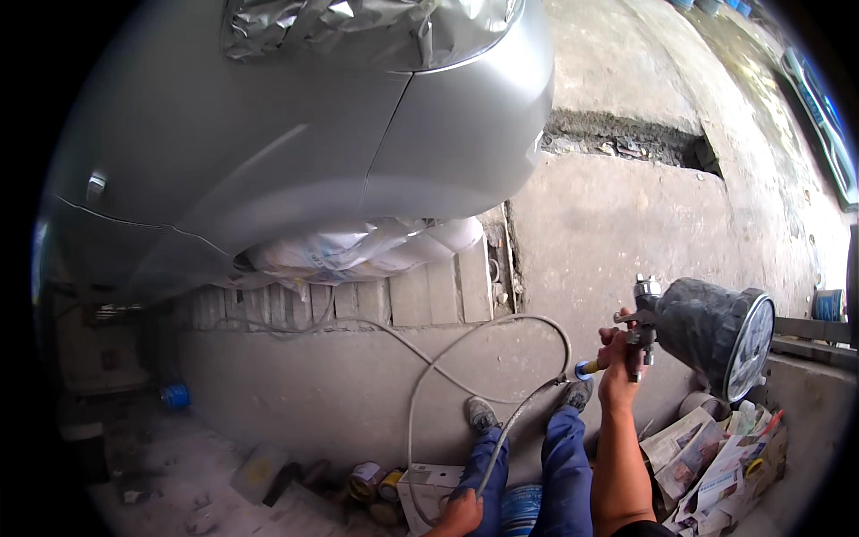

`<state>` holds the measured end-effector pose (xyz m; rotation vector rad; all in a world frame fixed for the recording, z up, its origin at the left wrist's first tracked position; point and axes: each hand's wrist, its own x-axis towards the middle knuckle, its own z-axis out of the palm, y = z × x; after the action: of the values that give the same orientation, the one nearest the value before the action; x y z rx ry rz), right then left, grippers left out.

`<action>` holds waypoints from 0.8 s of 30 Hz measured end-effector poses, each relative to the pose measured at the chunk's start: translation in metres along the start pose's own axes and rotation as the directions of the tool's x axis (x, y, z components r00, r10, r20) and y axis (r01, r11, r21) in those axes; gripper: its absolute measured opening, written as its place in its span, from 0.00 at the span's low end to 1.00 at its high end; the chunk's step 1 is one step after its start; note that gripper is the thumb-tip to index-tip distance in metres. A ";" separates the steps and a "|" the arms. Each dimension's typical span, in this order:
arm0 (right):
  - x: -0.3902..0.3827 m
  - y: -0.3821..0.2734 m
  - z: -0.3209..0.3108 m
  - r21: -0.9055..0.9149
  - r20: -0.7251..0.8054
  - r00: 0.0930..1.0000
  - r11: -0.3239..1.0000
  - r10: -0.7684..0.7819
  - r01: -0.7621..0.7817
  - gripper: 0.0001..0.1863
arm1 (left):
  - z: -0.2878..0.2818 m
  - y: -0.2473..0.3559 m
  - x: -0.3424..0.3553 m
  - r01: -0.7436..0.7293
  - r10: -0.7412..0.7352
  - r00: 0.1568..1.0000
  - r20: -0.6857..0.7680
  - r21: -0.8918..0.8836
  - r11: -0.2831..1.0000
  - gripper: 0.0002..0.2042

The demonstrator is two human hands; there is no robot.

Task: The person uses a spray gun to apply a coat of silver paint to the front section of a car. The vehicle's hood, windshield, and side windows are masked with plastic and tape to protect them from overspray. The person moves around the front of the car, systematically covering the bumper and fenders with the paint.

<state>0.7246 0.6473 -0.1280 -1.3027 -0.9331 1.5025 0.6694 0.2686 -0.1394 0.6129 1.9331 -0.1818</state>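
Observation:
In my right hand [617, 362] is a metal spray gun [641, 333], its handle wrapped by my fingers. A dark, paint-stained cup [707, 327] is attached to the gun and tilts out to the right. A yellow and blue fitting [587, 368] joins the gun's lower end to a grey air hose [433, 362]. My left hand [461, 514] is closed on a length of that hose near the lower edge. Beyond both hands stands a silver car body [295, 152], apart from the gun. Crumpled foil [358, 31] covers its upper part, and plastic sheeting [358, 251] wraps its wheel.
The hose loops across the concrete floor [304, 376] in front of my feet. A rubble-filled trench [635, 146] cuts the floor at the far right. Newspapers [716, 465] are heaped at lower right. Several cans [367, 481] and a white box [429, 488] stand at lower left.

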 end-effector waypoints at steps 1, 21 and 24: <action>-0.010 0.016 0.006 -0.058 0.065 0.998 0.998 -0.011 0.015 0.20 | 0.004 -0.006 0.000 0.014 -0.014 1.000 0.022 0.007 1.000 0.16; -0.013 0.115 -0.024 0.018 -0.108 0.980 0.986 0.165 -0.165 0.18 | 0.042 -0.069 0.017 -0.063 0.065 0.997 -0.036 0.072 0.995 0.13; -0.034 0.130 -0.005 0.076 0.128 0.946 0.948 0.298 -0.309 0.21 | 0.040 -0.069 0.017 -0.032 0.036 0.999 -0.039 0.079 0.996 0.13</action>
<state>0.7108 0.5758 -0.2414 -1.3464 -0.7442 1.8550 0.6624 0.1997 -0.1817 0.7056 1.9602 -0.2260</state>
